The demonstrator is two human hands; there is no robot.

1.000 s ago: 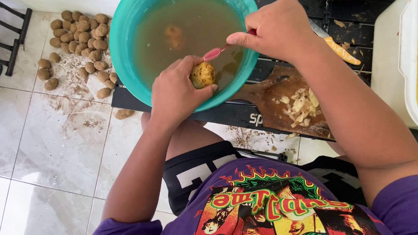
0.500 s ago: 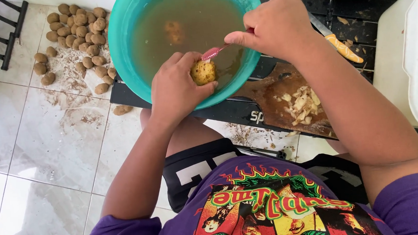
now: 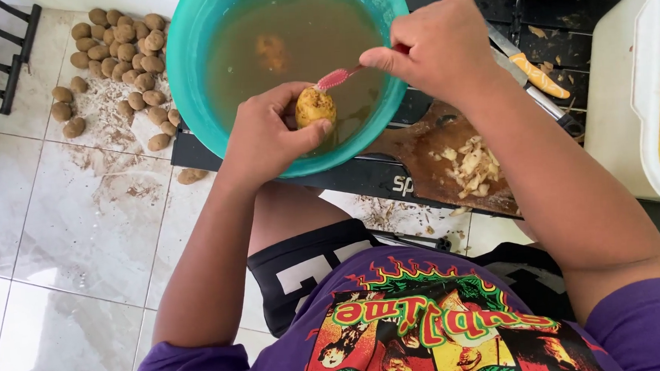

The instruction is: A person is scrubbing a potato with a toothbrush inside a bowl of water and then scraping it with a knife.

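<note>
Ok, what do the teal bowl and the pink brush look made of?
The round teal bowl looks like moulded plastic: smooth, even colour, soft sheen on its thin rim. The small pink brush, in the right hand, seems plastic too, with a pale bristled head, though it is too small to be sure. It touches the yellowish potato held in the left hand.

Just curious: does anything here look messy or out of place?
Yes. Loose dirt is scattered over the white floor tiles around the potato pile, and one potato lies apart from the pile.
</note>
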